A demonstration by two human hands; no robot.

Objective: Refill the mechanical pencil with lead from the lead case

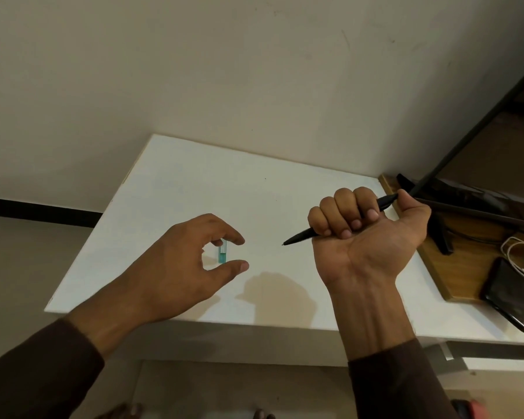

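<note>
A black mechanical pencil [300, 236] is clenched in the fist of my right hand [366, 234], palm up, its tip pointing left over the white table [194, 182]. A small teal lead case [222, 254] lies on the table. My left hand [188, 264] hovers over the case with thumb and forefinger curved apart around it; whether they touch it I cannot tell.
A wooden board [463, 267] at the table's right holds a black phone [511, 297], a white cable [518, 252] and the foot of a black stand [442, 231]. The wall rises behind the table. The near table edge runs below my wrists.
</note>
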